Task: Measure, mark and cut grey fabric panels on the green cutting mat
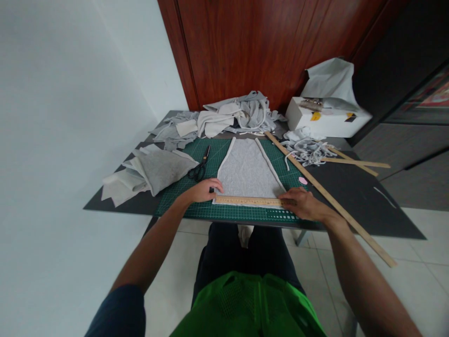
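A trapezoid piece of grey fabric point(247, 168) lies flat on a green cutting mat point(189, 209), with pale edging down both slanted sides. Across its wide near end rests a wooden ruler point(249, 201). My left hand point(205, 190) is at the ruler's left end, thumb against it and fingers bent over the fabric edge; a small dark spot between thumb and fingers is unclear. At the other end, my right hand point(300, 202) presses and grips the ruler, its fingers partly covering it. Black-handled scissors point(198, 171) lie on the mat beyond my left hand.
Folded grey fabric point(164, 168) lies at the left. A heap of fabric pieces point(242, 114) lines the back. A long wooden strip point(326, 194) runs diagonally past the table's front edge. Fabric strips point(308, 149) and a white box point(328, 119) stand at back right.
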`<state>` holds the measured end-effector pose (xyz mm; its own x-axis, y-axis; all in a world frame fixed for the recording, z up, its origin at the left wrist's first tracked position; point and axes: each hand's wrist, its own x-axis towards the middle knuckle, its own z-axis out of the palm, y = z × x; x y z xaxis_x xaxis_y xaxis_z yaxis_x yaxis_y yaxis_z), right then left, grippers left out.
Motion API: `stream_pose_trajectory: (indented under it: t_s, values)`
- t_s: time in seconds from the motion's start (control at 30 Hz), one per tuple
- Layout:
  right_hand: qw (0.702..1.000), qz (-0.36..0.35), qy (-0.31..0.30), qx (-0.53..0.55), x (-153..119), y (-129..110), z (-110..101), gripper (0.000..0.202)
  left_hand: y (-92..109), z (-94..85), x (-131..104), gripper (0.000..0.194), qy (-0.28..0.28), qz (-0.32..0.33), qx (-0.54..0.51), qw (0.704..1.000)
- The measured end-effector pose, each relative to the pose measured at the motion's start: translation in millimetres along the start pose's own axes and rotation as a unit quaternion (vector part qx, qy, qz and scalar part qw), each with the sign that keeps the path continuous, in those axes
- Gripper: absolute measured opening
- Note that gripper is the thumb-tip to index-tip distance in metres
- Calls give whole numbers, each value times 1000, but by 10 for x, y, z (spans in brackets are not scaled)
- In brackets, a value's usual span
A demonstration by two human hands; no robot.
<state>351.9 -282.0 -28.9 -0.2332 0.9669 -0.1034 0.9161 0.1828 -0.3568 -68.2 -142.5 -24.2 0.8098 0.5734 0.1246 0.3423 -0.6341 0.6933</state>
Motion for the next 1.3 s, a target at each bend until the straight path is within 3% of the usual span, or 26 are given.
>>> stream_pose_trajectory:
  t_s: [0.2, 0.5, 0.7, 0.93, 1.3]
  values:
    - [1000, -27, -5, 0, 9, -79, 37, 34, 11, -31, 6, 23, -23, 3, -20, 1000]
    - [999, -22, 23, 35, -16, 124, 31, 33, 32, -57, -24, 17, -37, -15, 45, 998]
    - [997, -36, 30, 61, -9, 137, 29, 27, 7, -81, -52, 12, -48, -21, 71, 996]
    - [996, -44, 9, 76, -84, 97, -125, 32, -49, -88, -62, 12, -38, -28, 64, 997]
    - [998, -47, 21, 37, -122, 326, -139, 27, -90, -119, -67, 9, -60, -34, 74, 995]
